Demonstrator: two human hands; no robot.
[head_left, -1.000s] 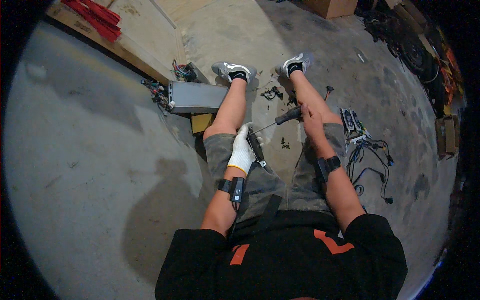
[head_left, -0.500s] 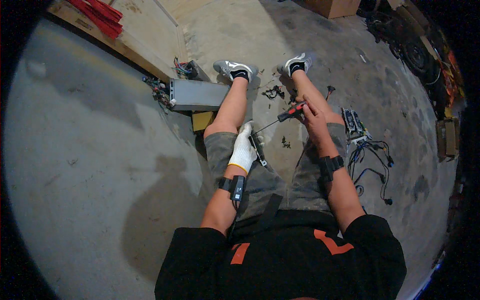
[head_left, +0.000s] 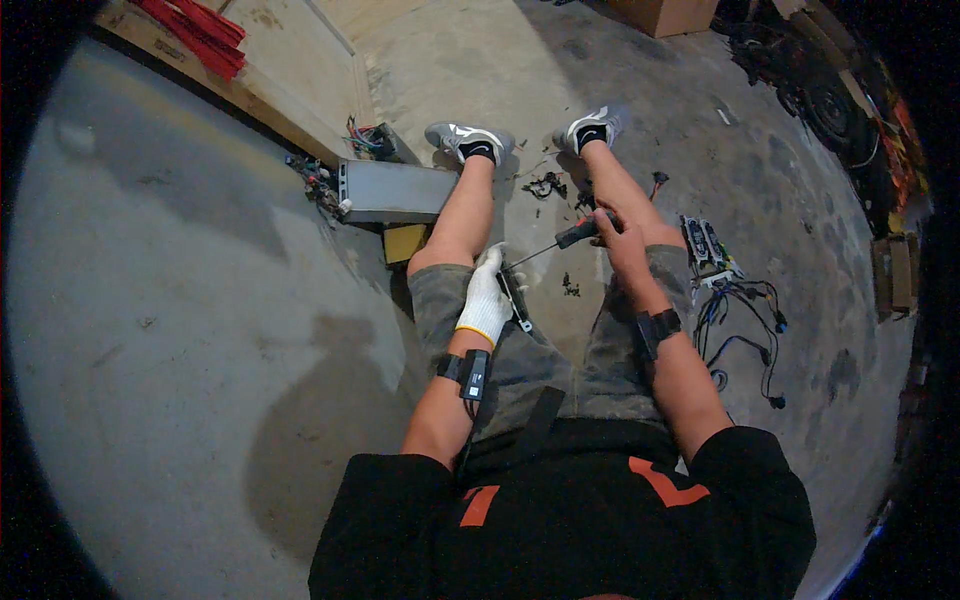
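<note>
I sit on the floor, legs spread. My left hand (head_left: 485, 293), in a white knit glove, grips a slim dark part (head_left: 512, 295) with a small silver tab at its lower end, over my left thigh. My right hand (head_left: 625, 250) is bare and closed on the dark handle of a long screwdriver (head_left: 576, 233), whose shaft runs down-left to that part; the exact point of contact is too small to make out. Small black pieces (head_left: 545, 185) lie on the concrete between my legs.
A grey metal case (head_left: 395, 190) with tangled wires is by my left leg, above a yellow block (head_left: 404, 243). Metal-and-circuit modules (head_left: 710, 245) and black cables (head_left: 740, 330) lie right of me. A wooden panel (head_left: 310, 60), cardboard box (head_left: 660, 12) and dark clutter (head_left: 830, 110) surround the far side.
The screwdriver handle has turned within my right hand: its red markings showed half a second ago and are now mostly hidden. My right fingers have shifted slightly. My left hand stays in place.
</note>
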